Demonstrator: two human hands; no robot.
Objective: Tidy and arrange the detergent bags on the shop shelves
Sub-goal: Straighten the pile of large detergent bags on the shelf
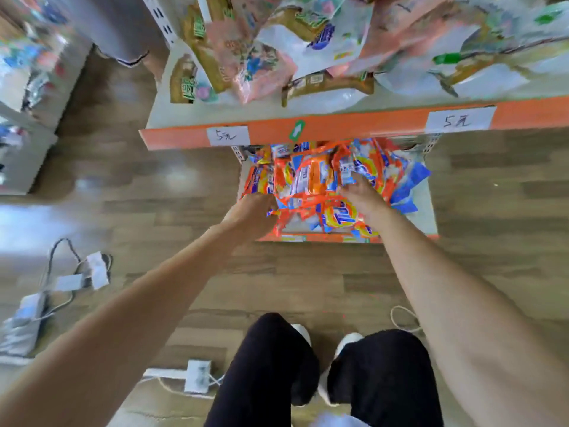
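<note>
Several orange, blue and yellow detergent bags (pixel 314 180) lie in a loose heap on the bottom shelf (pixel 428 211). My left hand (pixel 251 214) is at the heap's left front, fingers curled round the edge of an orange bag (pixel 278 220). My right hand (pixel 361 192) reaches into the middle right of the heap and grips a bag with a white and blue label (pixel 346 172). Fingertips of both hands are hidden among the bags.
The upper shelf (pixel 338 127) with an orange front edge and two price tags holds pink, white and brown bags (pixel 261 57). A power strip (pixel 197 375) and cables lie on the wooden floor at the left. Another rack (pixel 27 97) stands far left.
</note>
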